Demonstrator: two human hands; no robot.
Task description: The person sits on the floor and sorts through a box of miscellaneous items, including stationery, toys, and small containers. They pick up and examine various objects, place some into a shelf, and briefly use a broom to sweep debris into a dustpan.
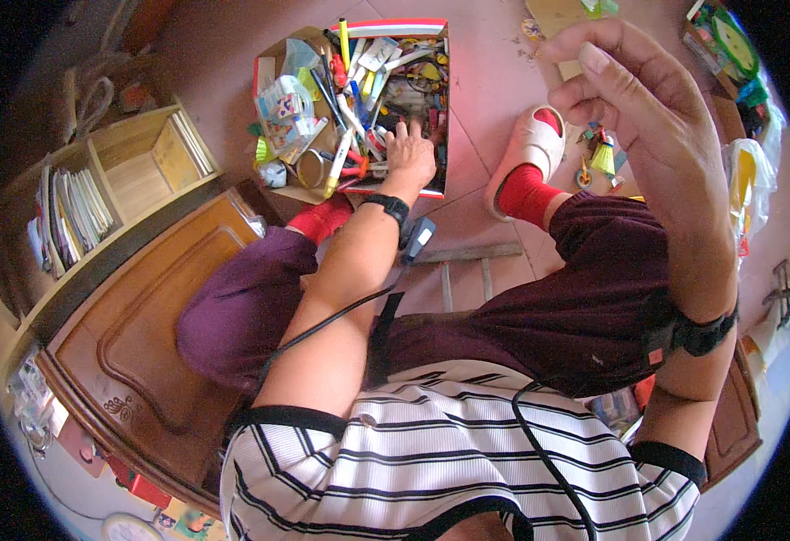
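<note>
A cardboard box [446,101] with red and white edges stands on the floor at the upper middle, full of markers, pens, and small items. My left hand [409,154] reaches into its lower right part, fingers spread over the contents; the fingertips are blurred, and whether they touch anything cannot be told. Near its wrist lie orange-red scissors handles [361,164] and a white marker with a yellow end [338,164]. My right hand [628,88] is raised at the upper right, close to the camera, fingers curled and thumb apart, with no object visible in it.
A shuttlecock [603,157] and small toys lie on the tiled floor beside my slippered foot [530,145]. At the left is a wooden shelf [141,182] with books [74,209] above a carved wooden panel [144,324]. A box with a green item [734,46] stands upper right.
</note>
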